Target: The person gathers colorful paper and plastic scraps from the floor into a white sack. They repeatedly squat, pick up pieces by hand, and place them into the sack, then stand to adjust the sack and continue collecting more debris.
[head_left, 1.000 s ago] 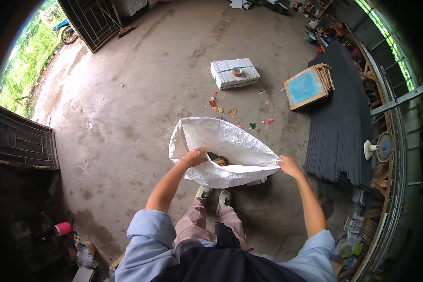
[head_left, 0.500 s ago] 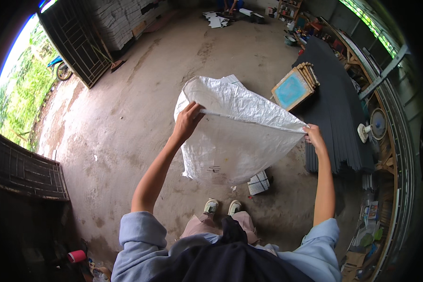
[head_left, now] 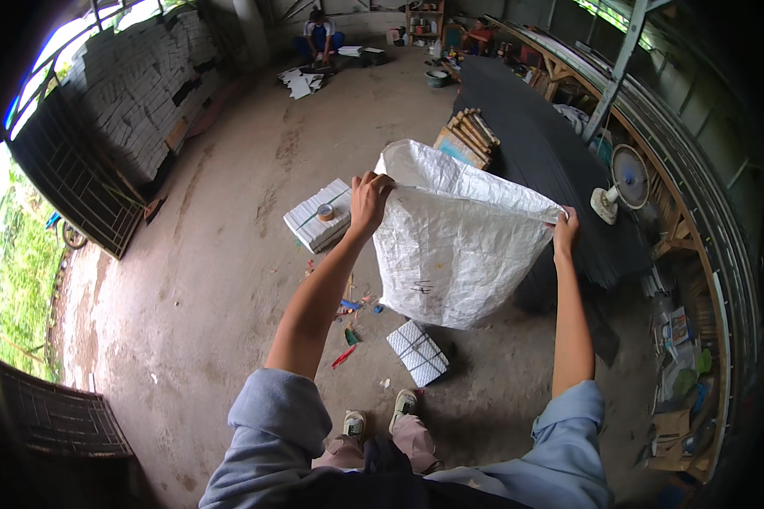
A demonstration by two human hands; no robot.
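Note:
A large white woven sack (head_left: 467, 254) hangs in front of me, its mouth at the top held stretched between my hands. My left hand (head_left: 370, 202) grips the rim at its left corner, fingers closed over the edge. At the right corner, my right hand (head_left: 566, 231) pinches the rim. The sack looks limp and thin, with a dark hand-drawn mark low on its front. Below it on the floor lies a strapped bundle of white sheets (head_left: 418, 352). Beyond my left forearm is a stack of white boards (head_left: 314, 219) with a roll of tape (head_left: 326, 212) on top.
Small coloured scraps and tools (head_left: 352, 335) lie on the floor near my feet. Long dark sheets (head_left: 535, 136) are stacked at right, beside a standing fan (head_left: 628, 178) and wooden frames (head_left: 471, 136). A person (head_left: 318, 38) crouches at the far end; another sits further right.
My view has turned right and lifted. The sack, still gripped by both hands, now hangs further right, uncovering the board stack and floor scraps. The frames now stand partly behind the sack.

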